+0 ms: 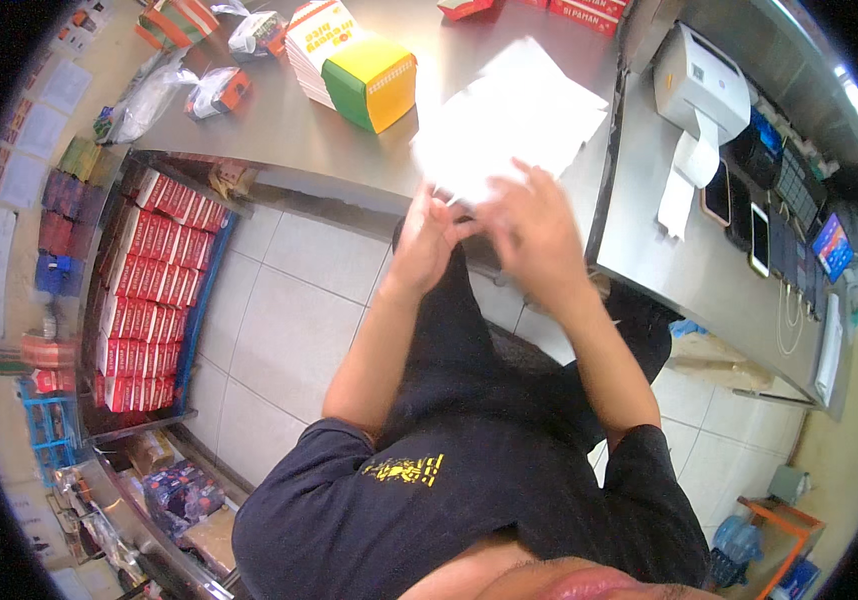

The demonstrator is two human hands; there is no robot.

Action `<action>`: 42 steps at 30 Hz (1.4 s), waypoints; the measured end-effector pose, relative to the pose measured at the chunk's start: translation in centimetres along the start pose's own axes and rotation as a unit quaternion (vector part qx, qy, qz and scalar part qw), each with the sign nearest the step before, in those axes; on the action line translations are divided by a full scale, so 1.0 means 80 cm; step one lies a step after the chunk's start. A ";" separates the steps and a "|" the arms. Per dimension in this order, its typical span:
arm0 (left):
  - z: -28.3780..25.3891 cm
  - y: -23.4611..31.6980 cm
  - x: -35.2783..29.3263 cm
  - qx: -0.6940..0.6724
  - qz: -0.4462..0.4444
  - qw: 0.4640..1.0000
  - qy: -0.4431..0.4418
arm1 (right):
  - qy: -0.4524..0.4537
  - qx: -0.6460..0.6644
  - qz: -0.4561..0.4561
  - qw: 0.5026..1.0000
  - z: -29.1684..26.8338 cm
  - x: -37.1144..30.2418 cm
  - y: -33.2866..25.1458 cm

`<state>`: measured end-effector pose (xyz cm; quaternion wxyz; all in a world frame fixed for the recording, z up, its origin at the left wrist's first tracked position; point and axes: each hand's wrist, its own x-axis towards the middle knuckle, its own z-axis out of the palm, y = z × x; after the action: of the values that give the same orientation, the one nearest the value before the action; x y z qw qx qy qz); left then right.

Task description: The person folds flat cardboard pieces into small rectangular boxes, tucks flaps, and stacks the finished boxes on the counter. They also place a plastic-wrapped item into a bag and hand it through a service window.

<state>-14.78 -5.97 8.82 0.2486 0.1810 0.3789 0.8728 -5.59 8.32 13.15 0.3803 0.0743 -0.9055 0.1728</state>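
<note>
The paper (pixel 514 115), a bright white, uneven stack or bundle of sheets, lies at the near edge of the steel counter (pixel 219 135), in front of the person, so the likeliest trouble, as I judge it, is sheets slipping off toward the floor (pixel 284 315) if the fingers let the near edge go. Corners stick out unevenly, so a quick pull at one sheet might drag others askew; a sweep leftward could knock the cartons (pixel 369 80) just beside it. The left hand (pixel 427 238) has its fingers part-bent at the paper's near left corner; whether they pinch it, I cannot tell. The right hand (pixel 531 225), blurred, has its fingers loosely curled over the near edge; blur and glare hide whether it grips a sheet or only touches.
</note>
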 end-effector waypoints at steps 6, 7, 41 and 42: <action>-0.031 -0.021 -0.047 0.051 -0.077 0.990 0.107 | 0.301 0.280 0.309 0.857 -0.007 -0.100 -0.007; -0.036 -0.027 -0.060 0.050 -0.105 0.988 0.106 | 0.324 0.426 0.396 0.746 -0.010 -0.104 0.009; 0.072 0.008 -0.029 0.136 -0.156 0.972 -0.109 | 0.202 0.119 0.224 0.946 -0.089 -0.107 0.000; 0.076 0.004 -0.034 0.156 -0.150 0.969 -0.119 | 0.222 0.127 0.259 0.932 -0.087 -0.108 0.000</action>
<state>-9.59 -4.25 12.67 0.3885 0.2609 0.5006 0.7283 5.10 10.92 11.51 0.5011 -0.1550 -0.7566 0.3905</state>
